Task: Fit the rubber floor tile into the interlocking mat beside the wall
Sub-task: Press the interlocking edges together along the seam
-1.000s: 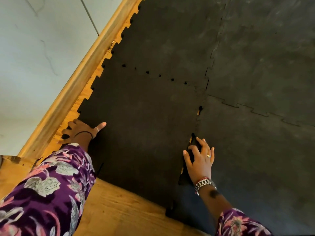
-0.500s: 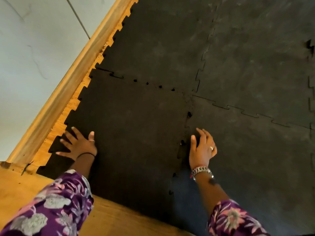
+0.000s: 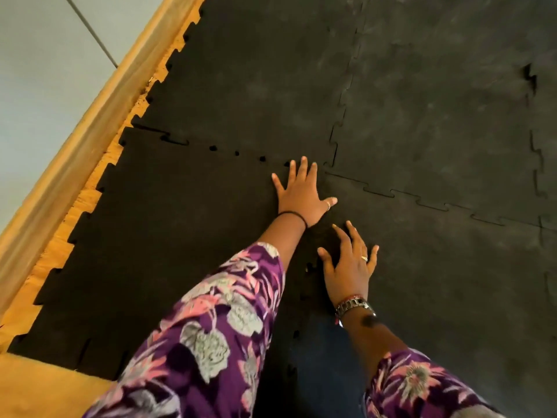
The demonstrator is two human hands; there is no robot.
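Observation:
A black rubber floor tile with toothed edges lies flat on the floor next to the wall, set among the laid tiles of the interlocking mat. My left hand presses palm down with fingers spread on the tile's far right corner, where four tiles meet. My right hand lies flat with fingers apart on the tile's right seam, nearer to me. Small gaps show along the far seam and the right seam. Both hands hold nothing.
A wooden skirting board runs diagonally along the pale wall at the left. Bare wooden floor shows along the wall side of the mat and at the near left. One seam of the mat gapes at the far right.
My left hand has left the tile's wall-side edge and moved right to the far right corner. My right hand stayed on the right seam and flattened. The tile sits closer into the seams.

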